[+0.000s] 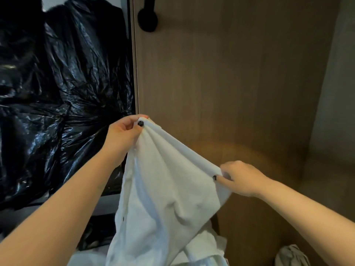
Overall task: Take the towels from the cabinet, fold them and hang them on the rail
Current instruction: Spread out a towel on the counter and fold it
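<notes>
**Inspector:** Containers first. What is stored, and where?

**Assistant:** The left half of the frame is filled by black plastic bags (63,89), crumpled and glossy, sitting in an open compartment. Their contents cannot be seen. A wooden cabinet door (230,83) covers the centre and right, with a dark round handle (147,20) at upper centre. At the bottom right corner lies a grey bundle of cloth (292,256), partly cut off by the frame edge.

**Inspector:** The task item?

**Assistant:** One white towel (169,189), centre to bottom centre, held up in front of the door. Its top edge runs on a slant, from high at centre frame down towards the right. The long axis hangs downward; the lower end is bunched at the bottom edge of the frame.

**Inspector:** Hands?

**Assistant:** The left hand (123,135) pinches the higher corner between thumb and fingers. The right hand (242,177) pinches the lower corner likewise. Both have dark-painted nails. The towel edge is stretched between them.
</notes>
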